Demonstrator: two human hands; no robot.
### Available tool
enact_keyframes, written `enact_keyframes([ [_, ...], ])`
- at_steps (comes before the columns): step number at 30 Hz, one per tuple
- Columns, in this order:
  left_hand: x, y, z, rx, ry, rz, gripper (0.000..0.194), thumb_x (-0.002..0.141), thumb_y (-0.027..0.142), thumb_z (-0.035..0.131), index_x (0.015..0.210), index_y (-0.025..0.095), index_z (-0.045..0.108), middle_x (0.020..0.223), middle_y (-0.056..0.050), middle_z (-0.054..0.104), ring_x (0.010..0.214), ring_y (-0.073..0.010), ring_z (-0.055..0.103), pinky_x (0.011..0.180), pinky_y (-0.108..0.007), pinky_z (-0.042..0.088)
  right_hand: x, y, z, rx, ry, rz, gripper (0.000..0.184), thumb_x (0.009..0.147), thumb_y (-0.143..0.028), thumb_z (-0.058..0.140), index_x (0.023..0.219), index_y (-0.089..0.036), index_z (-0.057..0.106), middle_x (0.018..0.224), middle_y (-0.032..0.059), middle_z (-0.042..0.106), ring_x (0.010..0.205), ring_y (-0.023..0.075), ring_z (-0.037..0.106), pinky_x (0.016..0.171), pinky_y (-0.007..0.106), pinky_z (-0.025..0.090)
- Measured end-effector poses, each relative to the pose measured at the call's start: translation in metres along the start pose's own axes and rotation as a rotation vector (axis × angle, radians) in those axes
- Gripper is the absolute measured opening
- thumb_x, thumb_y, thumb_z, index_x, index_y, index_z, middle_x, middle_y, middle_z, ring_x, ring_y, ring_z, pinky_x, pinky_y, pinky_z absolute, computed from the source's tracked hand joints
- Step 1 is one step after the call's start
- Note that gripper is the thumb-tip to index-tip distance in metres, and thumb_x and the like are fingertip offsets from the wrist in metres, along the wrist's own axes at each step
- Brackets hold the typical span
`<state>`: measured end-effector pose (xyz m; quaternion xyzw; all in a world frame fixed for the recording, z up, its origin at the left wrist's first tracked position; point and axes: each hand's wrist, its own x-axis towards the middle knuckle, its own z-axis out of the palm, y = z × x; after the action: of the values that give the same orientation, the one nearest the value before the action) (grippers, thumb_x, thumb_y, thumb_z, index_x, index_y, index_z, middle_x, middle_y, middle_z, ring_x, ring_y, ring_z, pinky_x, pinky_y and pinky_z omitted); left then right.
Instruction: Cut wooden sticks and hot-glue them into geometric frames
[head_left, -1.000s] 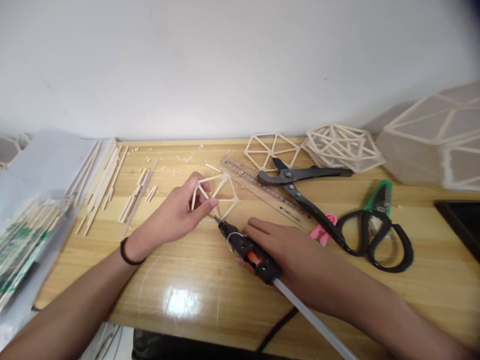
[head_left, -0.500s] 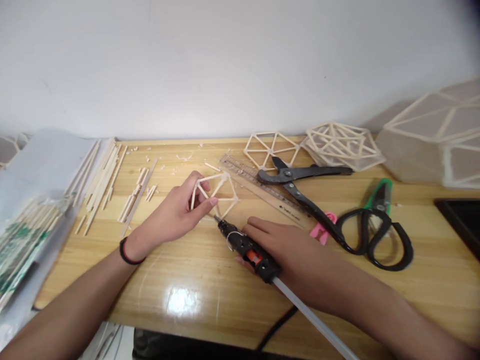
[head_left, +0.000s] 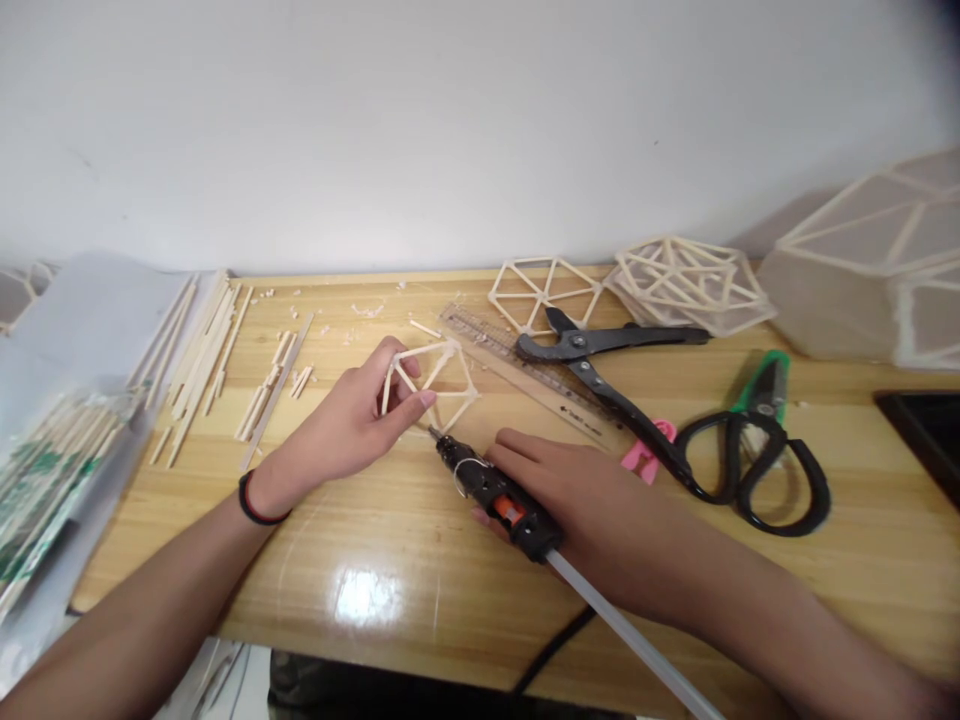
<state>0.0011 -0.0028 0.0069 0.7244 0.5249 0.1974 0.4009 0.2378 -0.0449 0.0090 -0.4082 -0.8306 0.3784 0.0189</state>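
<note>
My left hand pinches a small frame of joined wooden sticks between thumb and fingers, tilted up above the table. Whitish glue shows at some of its joints. In my right hand is a black hot glue gun, with a long glue stick sticking out of its back end. The gun's nozzle is at the near lower edge of the frame, close to my left thumb; whether it touches the wood I cannot tell. My right fingers are partly hidden behind the gun.
Cut sticks and short pieces lie left, beside a bag of sticks. Beyond my right hand are a ruler, black pliers, a pink clip, black-handled scissors and finished stick frames. A cord runs off the front edge.
The view has shifted very slightly. Both hands keep their grip, and the nozzle stays at nearly the same spot by the frame.
</note>
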Motion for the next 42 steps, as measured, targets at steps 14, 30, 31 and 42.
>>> enact_keyframes([
  [14,0.0009,-0.0011,0.0003,0.027,0.017,0.022,0.022,0.095,0.04,0.058,0.099,0.022,0.047,0.068,0.006,0.051,0.057,-0.0103,0.045,0.055,-0.023,0.035,-0.0036,0.0022,0.002,-0.037,-0.02,0.016,0.018,0.082,-0.006,0.06,0.093,-0.02,0.056,0.095,0.0047,0.063,0.08,0.0226,0.065,0.067,0.032,0.04],
  [30,0.0009,-0.0009,-0.0002,0.023,0.016,0.027,0.021,0.095,0.038,0.059,0.099,0.022,0.047,0.068,0.007,0.05,0.057,-0.0098,0.045,0.054,-0.022,0.036,-0.0008,-0.0003,-0.0001,-0.025,-0.05,0.041,0.018,0.083,-0.006,0.06,0.095,-0.019,0.057,0.097,0.0057,0.063,0.082,0.0237,0.065,0.07,0.034,0.042],
  [31,0.0006,-0.0011,-0.0003,0.024,0.015,0.026,0.021,0.095,0.038,0.059,0.1,0.022,0.047,0.069,0.007,0.05,0.057,-0.0098,0.045,0.054,-0.022,0.036,-0.0008,-0.0006,-0.0003,-0.022,-0.05,0.04,0.018,0.083,-0.006,0.059,0.094,-0.019,0.057,0.097,0.0057,0.063,0.083,0.0237,0.065,0.07,0.034,0.042],
  [42,-0.0004,-0.0036,0.0006,0.014,0.013,0.027,0.022,0.095,0.04,0.059,0.1,0.021,0.048,0.068,0.007,0.05,0.057,-0.0094,0.045,0.053,-0.022,0.035,-0.0008,0.0008,0.0011,-0.019,-0.039,0.035,0.021,0.081,-0.004,0.059,0.094,-0.02,0.057,0.096,0.0049,0.062,0.082,0.0236,0.064,0.07,0.034,0.042],
])
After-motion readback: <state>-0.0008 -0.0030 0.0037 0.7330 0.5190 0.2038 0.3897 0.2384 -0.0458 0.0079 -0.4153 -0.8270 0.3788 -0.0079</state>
